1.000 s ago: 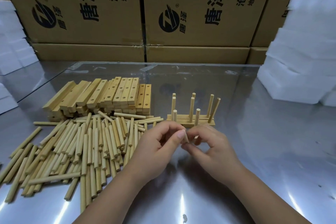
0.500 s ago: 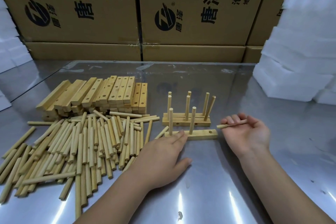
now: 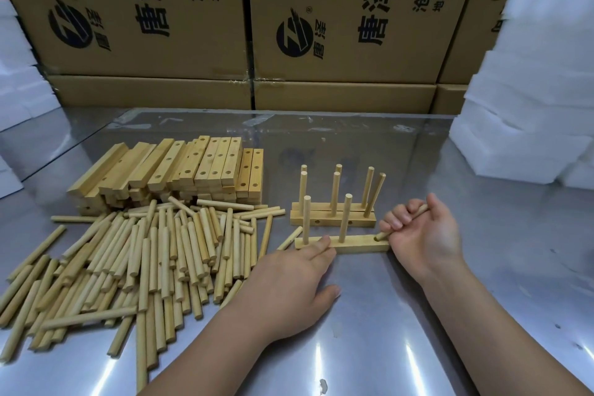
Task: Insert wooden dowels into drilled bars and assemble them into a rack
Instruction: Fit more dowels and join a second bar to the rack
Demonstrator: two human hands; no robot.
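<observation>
A drilled wooden bar (image 3: 360, 244) lies flat on the steel table with two dowels (image 3: 345, 219) standing upright in it. My left hand (image 3: 289, 286) rests palm down, its fingertips pressing the bar's left part. My right hand (image 3: 421, 235) grips a dowel (image 3: 421, 210) tilted, its lower tip at the bar's rightmost hole. Just behind stand two finished bars (image 3: 332, 219) side by side, each carrying three upright dowels.
A heap of loose dowels (image 3: 144, 264) covers the table's left. Behind it is a stack of drilled bars (image 3: 180, 170). Cardboard boxes (image 3: 347, 22) line the back edge. White foam blocks (image 3: 530, 100) stand at the right and far left.
My right hand has brought its dowel left and down, from beside the bar to its right hole. My left hand stays pressing the bar. One second ago both hands were together over the bar.
</observation>
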